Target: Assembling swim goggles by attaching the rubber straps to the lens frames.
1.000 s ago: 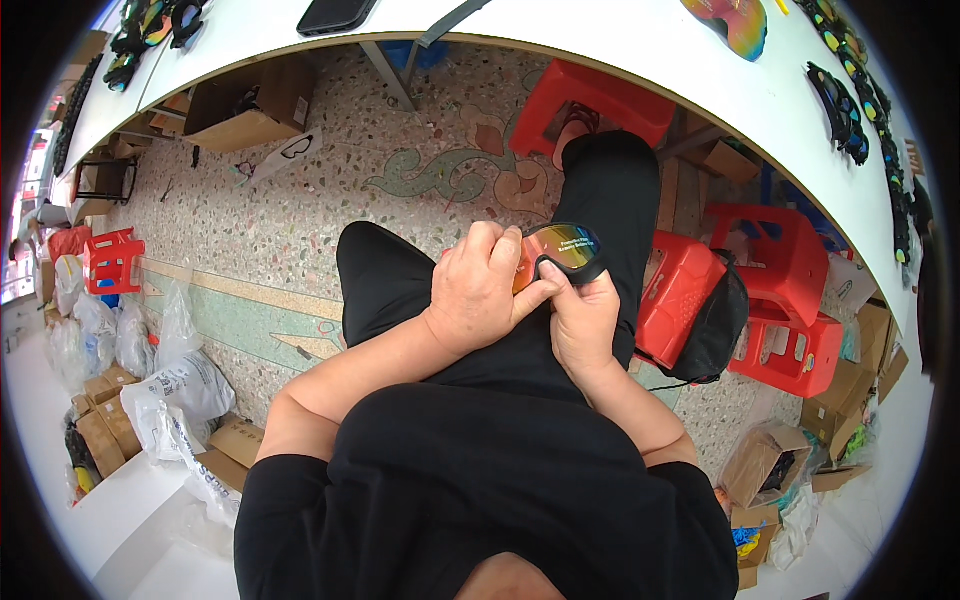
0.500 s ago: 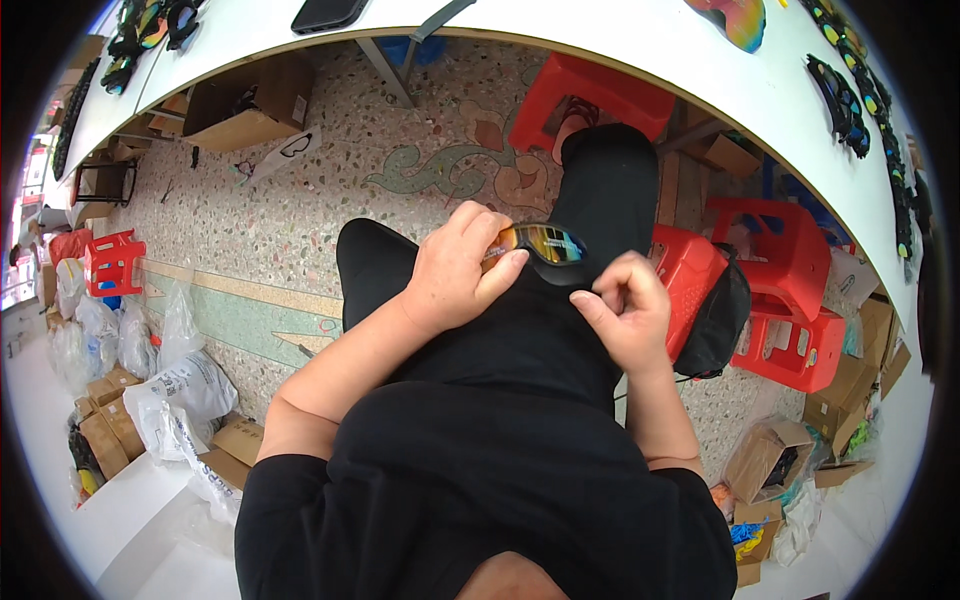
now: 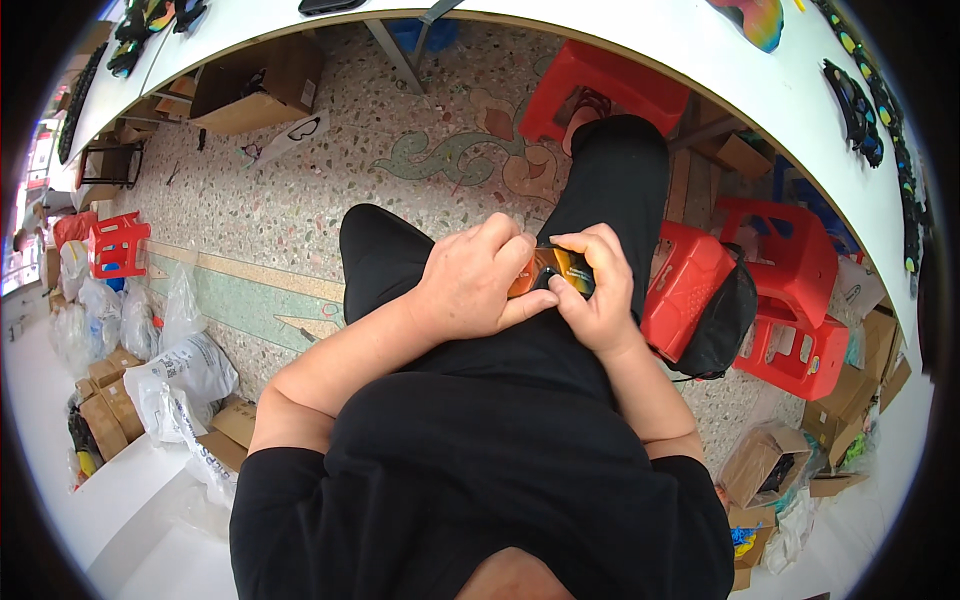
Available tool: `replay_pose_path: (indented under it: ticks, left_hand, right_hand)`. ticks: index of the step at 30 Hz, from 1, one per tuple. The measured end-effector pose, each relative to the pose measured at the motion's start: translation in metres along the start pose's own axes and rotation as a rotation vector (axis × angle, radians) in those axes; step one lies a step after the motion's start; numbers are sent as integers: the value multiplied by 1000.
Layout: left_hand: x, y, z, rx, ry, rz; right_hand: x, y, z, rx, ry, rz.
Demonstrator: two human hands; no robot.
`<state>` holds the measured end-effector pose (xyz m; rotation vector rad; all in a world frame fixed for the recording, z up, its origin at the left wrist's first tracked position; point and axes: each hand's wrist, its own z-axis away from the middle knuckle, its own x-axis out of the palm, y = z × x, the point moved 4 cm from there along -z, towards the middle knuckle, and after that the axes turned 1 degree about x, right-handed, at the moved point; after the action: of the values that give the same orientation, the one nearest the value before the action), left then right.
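A pair of goggles (image 3: 567,262) with a mirrored orange-yellow lens and a black frame is held between my two hands, above my lap. My left hand (image 3: 478,275) grips one end, its thumb along the near edge and its fingers curled over the far side. At the other end, my right hand (image 3: 603,290) pinches the frame between thumb and forefinger. Both thumbs meet near the dark nose part at the middle. My fingers cover much of the frame and the outer ends of the lens.
Ahead curves a white table (image 3: 560,22) bearing more eyewear (image 3: 855,112) and a rainbow lens (image 3: 757,22). Red stools (image 3: 775,255) and a black bag (image 3: 718,320) stand to my right. Cardboard boxes (image 3: 255,95) sit under the table; plastic bags (image 3: 185,375) lie at left.
My right hand has come in from the right and taken hold of the goggles' free end. The goggles have tipped and sit slightly lower. The view has shifted a little.
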<state>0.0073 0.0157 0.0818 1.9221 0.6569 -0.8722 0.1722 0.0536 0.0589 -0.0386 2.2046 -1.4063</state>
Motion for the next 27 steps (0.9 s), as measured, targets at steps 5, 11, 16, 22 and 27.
replay_pose_path:
  ticks: [5,11,16,22,27]
  left_hand:
    - [-5,-4,-5,16,-54,-61]
    - [5,-24,-8,68,-75,32]
    - [27,-35,4,-197,55,298]
    - [35,-52,4,-786,209,855]
    - [36,-101,19,-934,620,1253]
  right_hand:
    - [4,-1,2,-29,69,53]
    - [-13,7,-8,-68,-150,45]
    - [0,1,0,-73,-65,114]
    - [3,0,4,4,11,133]
    - [-4,34,6,279,323,-307]
